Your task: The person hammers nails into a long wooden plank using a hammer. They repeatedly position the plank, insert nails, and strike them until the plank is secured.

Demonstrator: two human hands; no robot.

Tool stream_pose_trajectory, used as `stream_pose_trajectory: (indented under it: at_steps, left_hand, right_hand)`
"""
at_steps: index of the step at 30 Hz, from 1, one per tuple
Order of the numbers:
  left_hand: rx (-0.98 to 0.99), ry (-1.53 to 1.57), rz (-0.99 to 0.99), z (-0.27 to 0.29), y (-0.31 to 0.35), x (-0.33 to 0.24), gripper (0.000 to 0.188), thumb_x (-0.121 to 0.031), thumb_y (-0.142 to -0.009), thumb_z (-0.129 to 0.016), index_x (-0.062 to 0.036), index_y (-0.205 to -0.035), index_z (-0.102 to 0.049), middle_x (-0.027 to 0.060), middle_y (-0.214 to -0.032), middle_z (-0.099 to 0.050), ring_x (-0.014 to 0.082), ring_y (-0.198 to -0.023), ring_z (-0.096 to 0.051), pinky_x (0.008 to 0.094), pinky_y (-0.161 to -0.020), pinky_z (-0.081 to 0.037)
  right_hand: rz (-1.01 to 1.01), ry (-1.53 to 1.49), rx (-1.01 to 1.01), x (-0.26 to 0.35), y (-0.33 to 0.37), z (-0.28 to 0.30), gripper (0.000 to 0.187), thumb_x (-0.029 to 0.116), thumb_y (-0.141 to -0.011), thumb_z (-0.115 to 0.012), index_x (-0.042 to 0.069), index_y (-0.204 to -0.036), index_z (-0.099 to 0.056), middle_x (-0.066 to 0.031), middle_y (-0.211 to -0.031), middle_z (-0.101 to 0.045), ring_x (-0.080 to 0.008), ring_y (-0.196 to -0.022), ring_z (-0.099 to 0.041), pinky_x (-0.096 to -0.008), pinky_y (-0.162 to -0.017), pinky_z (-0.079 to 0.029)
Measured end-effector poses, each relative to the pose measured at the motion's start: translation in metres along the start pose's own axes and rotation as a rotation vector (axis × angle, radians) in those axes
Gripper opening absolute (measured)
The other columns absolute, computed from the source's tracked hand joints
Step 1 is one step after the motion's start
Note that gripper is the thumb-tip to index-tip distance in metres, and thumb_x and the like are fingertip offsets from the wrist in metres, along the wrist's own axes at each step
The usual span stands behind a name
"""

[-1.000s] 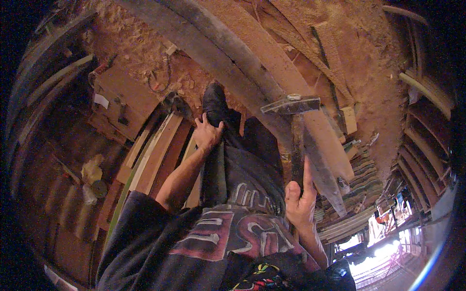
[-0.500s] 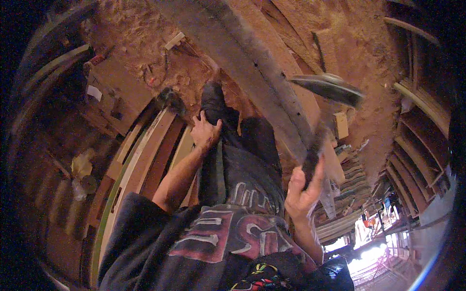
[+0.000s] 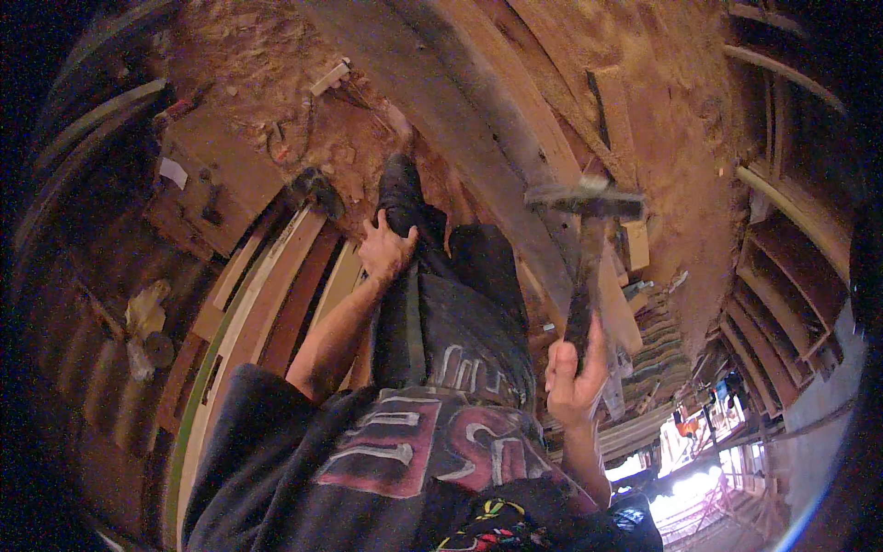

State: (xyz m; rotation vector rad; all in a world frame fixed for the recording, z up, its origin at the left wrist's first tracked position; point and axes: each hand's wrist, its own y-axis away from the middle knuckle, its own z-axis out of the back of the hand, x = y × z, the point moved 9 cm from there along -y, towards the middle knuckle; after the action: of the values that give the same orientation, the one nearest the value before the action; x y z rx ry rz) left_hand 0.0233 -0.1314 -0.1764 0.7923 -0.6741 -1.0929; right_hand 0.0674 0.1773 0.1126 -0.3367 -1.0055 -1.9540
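Observation:
My right hand (image 3: 575, 375) is wrapped round the dark handle of a hammer (image 3: 589, 262). The hammer's head is raised in front of me and looks slightly blurred, with a long, narrow shape. Behind it in the picture a thick wooden beam (image 3: 441, 106) runs diagonally from the top towards my right side; whether the hammer touches it I cannot tell. My left hand (image 3: 386, 250) lies on the knee of my dark trousers (image 3: 402, 189), fingers spread, holding nothing.
Stacked boards (image 3: 280, 281) stand close by my left arm, with a wooden box (image 3: 225, 170) beyond them. Sawdust and scraps cover the ground (image 3: 239, 64). Further planks (image 3: 621, 120) lie past the beam. Timber (image 3: 773, 285) lines the right side.
The hammer has swung, its head shifting left and slightly down in the picture and turning more level. My right hand has dropped a little lower. My left hand stays on the knee.

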Motion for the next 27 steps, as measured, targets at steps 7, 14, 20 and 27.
stream_pose_trajectory:
  at_steps: [7, 14, 20, 27]
  left_hand:
    - [-0.001, 0.03, -0.024, 0.007, 0.001, -0.004, 0.085, -0.057, -0.081, -0.066, -0.0095, -0.146, -0.037, 0.0272, -0.138, -0.043, 0.0451, -0.102, -0.064, 0.0499, -0.084, -0.053]
    - [-0.012, 0.084, -0.055, 0.02, 0.0, -0.008, 0.085, -0.059, -0.081, -0.063, -0.0085, -0.145, -0.038, 0.0278, -0.139, -0.043, 0.0451, -0.102, -0.064, 0.0496, -0.085, -0.053]
    - [0.006, 0.098, -0.047, 0.021, -0.004, -0.011, 0.085, -0.06, -0.08, -0.065, -0.0082, -0.143, -0.04, 0.0269, -0.142, -0.042, 0.0458, -0.105, -0.063, 0.0513, -0.088, -0.052]
    - [0.055, 0.136, -0.103, 0.023, -0.016, -0.017, 0.079, -0.061, -0.082, -0.063, -0.0109, -0.14, -0.044, 0.0237, -0.139, -0.046, 0.0454, -0.107, -0.061, 0.0519, -0.091, -0.051]
  right_hand:
    - [-0.355, -0.163, 0.082, -0.025, 0.043, 0.0, 0.055, 0.029, -0.1, -0.044, -0.005, -0.143, -0.038, -0.0241, -0.117, -0.055, -0.0348, -0.107, -0.053, -0.0415, -0.093, -0.039]
    - [-0.197, 0.107, 0.103, 0.044, -0.016, 0.026, 0.053, 0.029, -0.101, -0.044, 0.001, -0.146, -0.038, -0.0291, -0.136, -0.052, -0.0443, -0.127, -0.049, -0.0444, -0.107, -0.037]
    - [-0.055, 0.195, 0.076, 0.083, -0.078, 0.03, 0.051, 0.029, -0.102, -0.045, 0.006, -0.146, -0.039, -0.0292, -0.133, -0.053, -0.0427, -0.126, -0.05, -0.0443, -0.105, -0.038]
    - [-0.019, 0.136, 0.049, 0.062, -0.074, 0.027, 0.051, 0.029, -0.101, -0.048, 0.003, -0.145, -0.041, -0.0288, -0.133, -0.053, -0.0433, -0.124, -0.052, -0.0442, -0.102, -0.042]
